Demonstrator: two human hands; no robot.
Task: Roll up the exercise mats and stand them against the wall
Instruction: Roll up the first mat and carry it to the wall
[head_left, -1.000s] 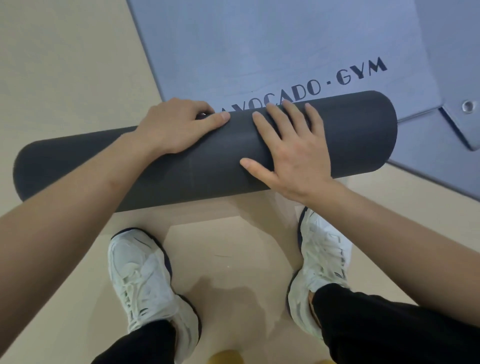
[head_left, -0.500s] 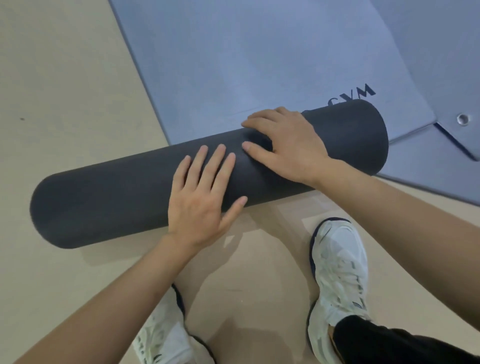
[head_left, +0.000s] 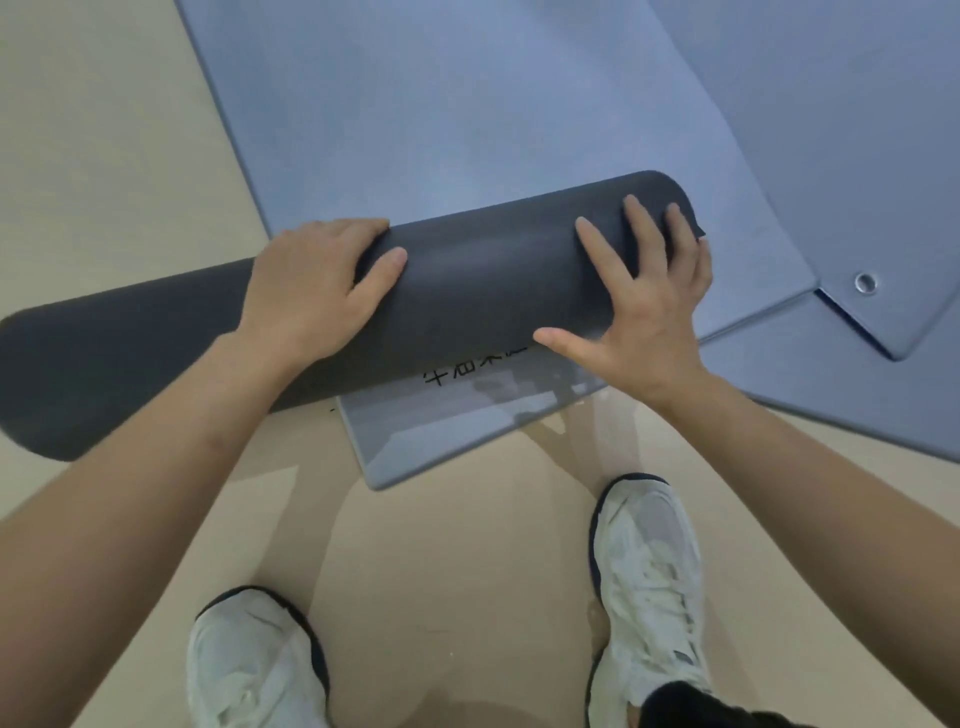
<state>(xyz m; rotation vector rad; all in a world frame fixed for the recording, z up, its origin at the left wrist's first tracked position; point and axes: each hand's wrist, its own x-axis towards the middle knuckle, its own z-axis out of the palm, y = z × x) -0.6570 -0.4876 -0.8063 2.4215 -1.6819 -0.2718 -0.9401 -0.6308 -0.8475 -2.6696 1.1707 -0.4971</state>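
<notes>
A dark grey rolled mat (head_left: 483, 291) lies crosswise on the floor, its right half over a flat blue mat (head_left: 441, 104). My left hand (head_left: 311, 291) grips the roll near its middle, fingers curled over the far side and thumb on top. My right hand (head_left: 644, 306) presses flat on the roll's right end with its fingers spread. A near corner of the blue mat, with black writing (head_left: 467, 369) on it, sticks out from under the roll towards me.
More blue mats (head_left: 831, 104) overlap at the right, one with a metal eyelet (head_left: 865, 283). Beige floor (head_left: 104, 130) lies to the left and near me. My white shoes (head_left: 254, 670) (head_left: 649, 571) stand just behind the roll.
My left hand went from lying flat on the near side to curling over the far side. My right hand shifted to the roll's right end and spread flat. A blue corner now shows below the roll.
</notes>
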